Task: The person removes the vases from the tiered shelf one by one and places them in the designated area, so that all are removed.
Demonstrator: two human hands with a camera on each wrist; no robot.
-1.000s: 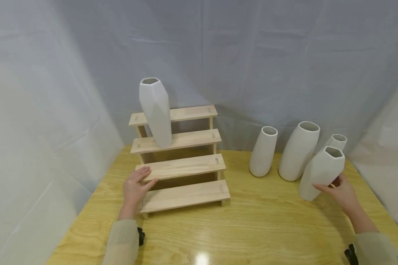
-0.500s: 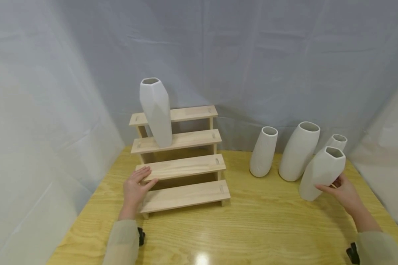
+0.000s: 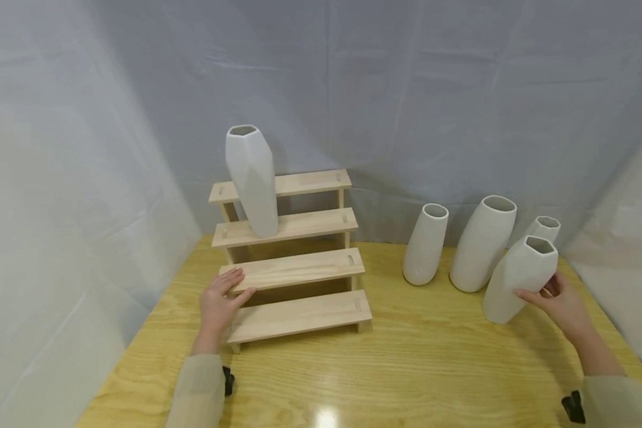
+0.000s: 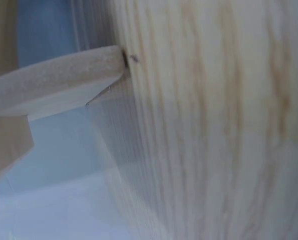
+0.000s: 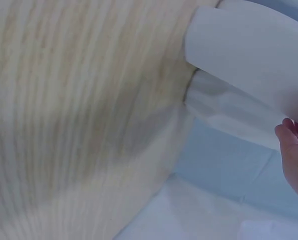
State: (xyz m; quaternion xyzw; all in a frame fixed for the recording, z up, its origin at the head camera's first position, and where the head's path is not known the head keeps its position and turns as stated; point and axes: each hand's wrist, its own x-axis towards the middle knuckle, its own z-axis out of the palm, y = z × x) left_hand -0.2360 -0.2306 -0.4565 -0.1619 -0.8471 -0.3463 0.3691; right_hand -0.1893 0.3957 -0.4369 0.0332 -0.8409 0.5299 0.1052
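Note:
In the head view, my left hand (image 3: 217, 300) rests on the left end of a four-step wooden stand (image 3: 299, 270), fingers on the second step from the front and thumb spread along its front edge. A tall faceted white vase (image 3: 251, 178) stands on the third step from the front. At the right, my right hand (image 3: 564, 306) is at the right side of a faceted white vase (image 3: 519, 279) upright on the table. Its thumb overlaps the vase, and the other fingers are partly hidden behind it. In the right wrist view, the fingertips are right at the edge of that vase (image 5: 239, 47).
A slim white vase (image 3: 425, 246) and a larger round-mouthed white vase (image 3: 481, 246) stand left of the one by my right hand. Another white vase (image 3: 545, 227) is mostly hidden behind it. Grey-white cloth (image 3: 385, 89) surrounds the wooden table (image 3: 406, 368).
My right hand has slid slightly to the right and up along the vase, with less of the thumb overlapping it. The vase and my left hand have stayed in place.

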